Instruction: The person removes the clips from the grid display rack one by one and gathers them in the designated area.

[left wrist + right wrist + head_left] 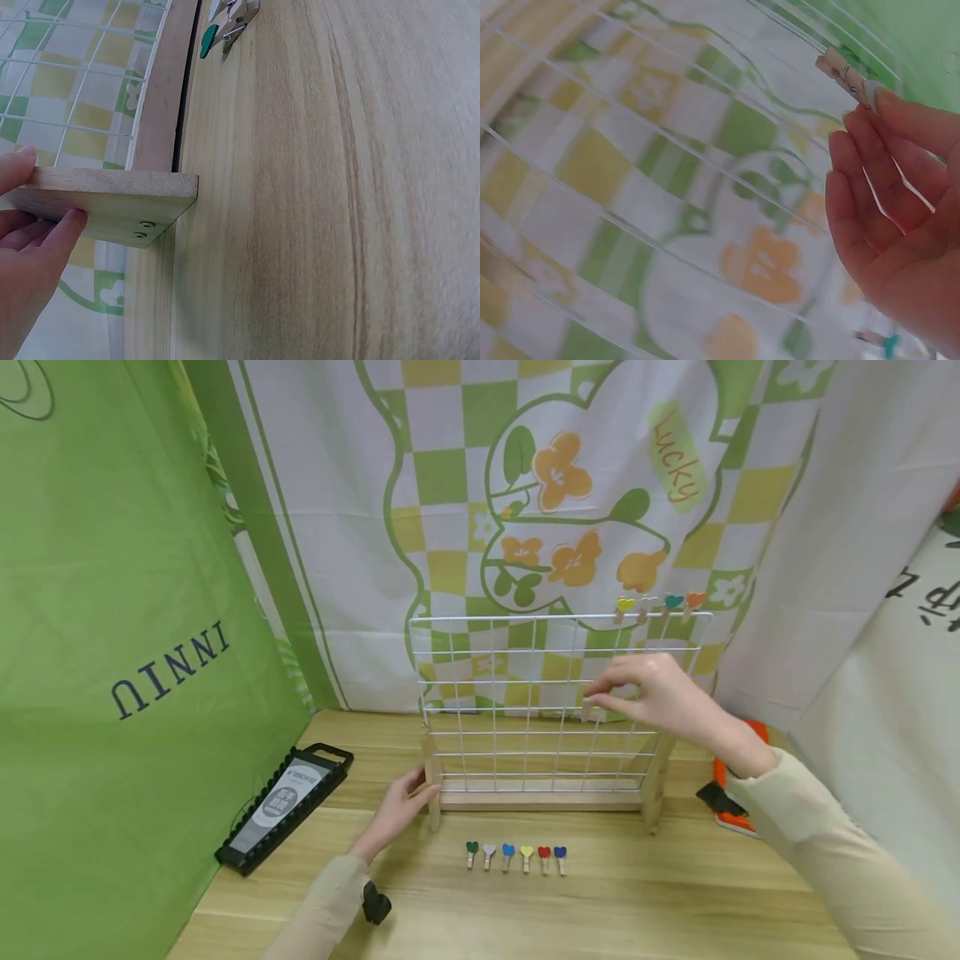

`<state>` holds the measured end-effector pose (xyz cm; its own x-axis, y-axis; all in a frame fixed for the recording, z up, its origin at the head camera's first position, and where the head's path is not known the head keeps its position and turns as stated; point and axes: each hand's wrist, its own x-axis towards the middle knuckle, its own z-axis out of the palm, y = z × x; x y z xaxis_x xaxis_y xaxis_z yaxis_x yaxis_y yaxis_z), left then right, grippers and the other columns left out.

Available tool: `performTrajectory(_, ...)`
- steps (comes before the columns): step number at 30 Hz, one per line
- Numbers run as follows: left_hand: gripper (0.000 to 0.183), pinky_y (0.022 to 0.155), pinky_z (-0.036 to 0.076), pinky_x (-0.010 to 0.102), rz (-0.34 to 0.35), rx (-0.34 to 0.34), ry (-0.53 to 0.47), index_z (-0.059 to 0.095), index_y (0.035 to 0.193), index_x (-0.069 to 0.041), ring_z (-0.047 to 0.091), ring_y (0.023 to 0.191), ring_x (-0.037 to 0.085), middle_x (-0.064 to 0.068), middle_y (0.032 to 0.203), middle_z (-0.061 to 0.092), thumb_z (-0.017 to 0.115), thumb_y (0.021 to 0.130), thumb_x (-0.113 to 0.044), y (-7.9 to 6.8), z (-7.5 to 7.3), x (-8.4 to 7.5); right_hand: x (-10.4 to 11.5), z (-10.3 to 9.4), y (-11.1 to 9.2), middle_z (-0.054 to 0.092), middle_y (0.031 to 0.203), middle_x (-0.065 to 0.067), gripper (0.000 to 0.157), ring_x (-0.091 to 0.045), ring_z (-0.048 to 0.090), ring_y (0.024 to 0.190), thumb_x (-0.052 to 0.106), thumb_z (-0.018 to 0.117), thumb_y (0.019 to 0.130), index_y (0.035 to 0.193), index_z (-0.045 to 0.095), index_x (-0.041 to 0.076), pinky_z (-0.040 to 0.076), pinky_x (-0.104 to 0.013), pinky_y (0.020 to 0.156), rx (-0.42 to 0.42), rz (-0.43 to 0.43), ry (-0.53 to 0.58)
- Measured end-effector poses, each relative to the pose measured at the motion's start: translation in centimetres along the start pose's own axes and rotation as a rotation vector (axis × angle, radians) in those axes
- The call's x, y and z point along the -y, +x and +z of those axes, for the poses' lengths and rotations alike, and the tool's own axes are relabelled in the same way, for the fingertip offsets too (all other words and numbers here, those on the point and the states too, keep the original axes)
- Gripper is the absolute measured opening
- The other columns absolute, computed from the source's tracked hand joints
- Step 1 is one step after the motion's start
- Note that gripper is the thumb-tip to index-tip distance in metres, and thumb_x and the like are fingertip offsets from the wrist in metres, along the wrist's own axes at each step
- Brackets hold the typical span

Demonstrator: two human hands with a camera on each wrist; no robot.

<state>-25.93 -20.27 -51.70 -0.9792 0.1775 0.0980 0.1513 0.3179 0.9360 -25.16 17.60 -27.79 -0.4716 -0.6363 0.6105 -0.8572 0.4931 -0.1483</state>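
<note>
A white wire grid rack on a wooden base (540, 799) stands on the table. My left hand (401, 810) grips its left wooden post (432, 806); in the left wrist view, thumb and fingers lie on either side of that wood (112, 181). In front of the grid, my right hand (652, 689) pinches a small wooden clothespin (847, 77) by its pale, heart-decorated end, with the peg's bare end pointing away from the fingers. Along the right part of the top wire sit heart clothespins: yellow (625, 606), white (647, 605), teal (673, 602) and orange (695, 601).
Several heart clothespins (508, 852) lie in a row on the table before the rack. To the left is a black holder (288, 802) with a grey label. An orange-edged item (722, 777) lies partly behind my right forearm. Patterned curtains (352, 527) hang behind.
</note>
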Motion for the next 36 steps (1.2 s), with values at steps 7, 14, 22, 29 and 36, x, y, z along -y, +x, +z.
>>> performTrajectory(7,0.054,0.115,0.039,0.055,-0.010,0.003,0.004,0.042,0.146,0.005,0.040,0.143,0.040,0.025,0.150,0.046,0.060,0.100,-0.014,0.1,0.0,0.1,-1.1,6.1,-5.0,0.075,0.082,0.001,0.005,-0.004,0.067,0.069,0.007,0.076,0.085,0.089,0.078,0.010,0.055,-0.018,0.058,0.209,0.165,0.123)
performTrajectory(14,0.055,0.115,0.040,0.055,0.005,-0.008,0.006,0.041,0.147,0.006,0.042,0.142,0.041,0.026,0.150,0.045,0.060,0.100,-0.014,0.0,0.0,0.1,-2.1,11.4,-9.9,0.075,0.081,-0.004,0.004,0.000,0.064,0.067,0.008,0.074,0.087,0.087,0.078,0.007,0.054,-0.015,0.057,0.341,0.244,0.266)
performTrajectory(22,0.056,0.115,0.039,0.054,0.003,-0.005,-0.009,0.041,0.147,0.006,0.041,0.143,0.040,0.025,0.151,0.045,0.060,0.099,-0.016,0.1,0.0,0.2,-2.6,15.5,-13.4,0.076,0.082,-0.005,0.010,-0.012,0.069,0.069,0.013,0.073,0.088,0.089,0.077,0.005,0.055,-0.014,0.061,0.466,0.383,0.404)
performTrajectory(29,0.055,0.115,0.039,0.054,-0.007,0.002,-0.015,0.040,0.148,0.004,0.041,0.143,0.039,0.025,0.151,0.045,0.060,0.100,-0.016,0.1,-0.1,0.1,-3.1,17.0,-14.4,0.077,0.083,-0.003,0.011,-0.003,0.065,0.069,0.017,0.073,0.089,0.089,0.077,0.007,0.053,-0.014,0.061,0.498,0.440,0.460)
performTrajectory(36,0.056,0.115,0.040,0.053,-0.010,0.001,-0.007,0.040,0.148,0.003,0.041,0.143,0.039,0.024,0.151,0.045,0.060,0.099,-0.016,0.0,-0.1,-0.1,-3.3,17.4,-14.6,0.077,0.087,-0.005,0.012,0.000,0.063,0.071,0.017,0.072,0.090,0.090,0.077,0.007,0.052,-0.014,0.064,0.516,0.468,0.452)
